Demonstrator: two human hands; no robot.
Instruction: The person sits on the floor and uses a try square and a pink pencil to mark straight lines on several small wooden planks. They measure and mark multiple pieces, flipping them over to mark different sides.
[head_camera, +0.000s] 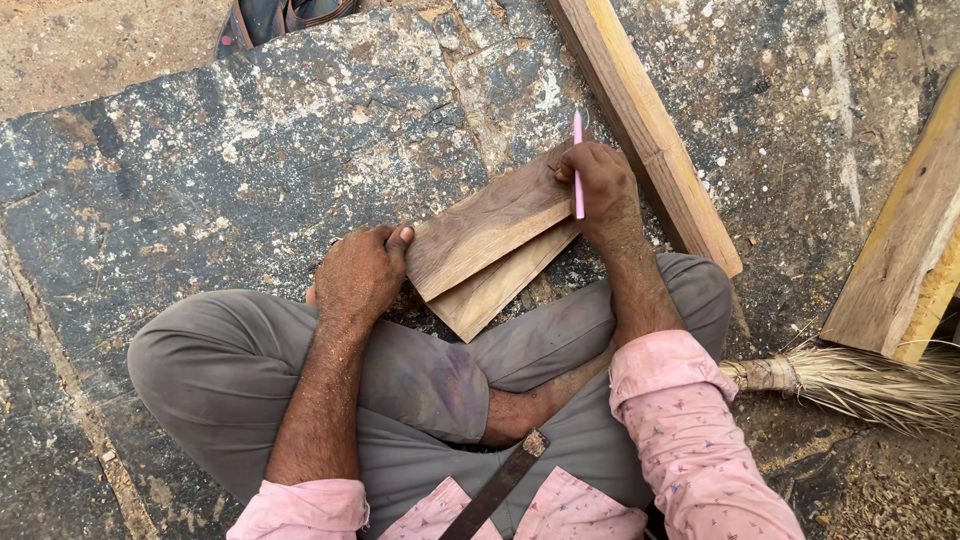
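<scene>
Two flat brown wooden boards lie stacked on the stone floor in front of my crossed legs, the upper board (485, 232) over the lower board (495, 290). My left hand (360, 275) presses on the upper board's near-left corner. My right hand (600, 190) rests on the board's far-right end and holds a pink pencil (577, 165) upright, its tip down at the wood.
A long pale timber (645, 130) lies diagonally just right of the boards. Another thick plank (905, 250) sits at the right edge. A straw broom (850, 385) lies by my right knee. A dark flat metal tool (500, 485) rests across my lap. Sandals (280, 15) lie at the top.
</scene>
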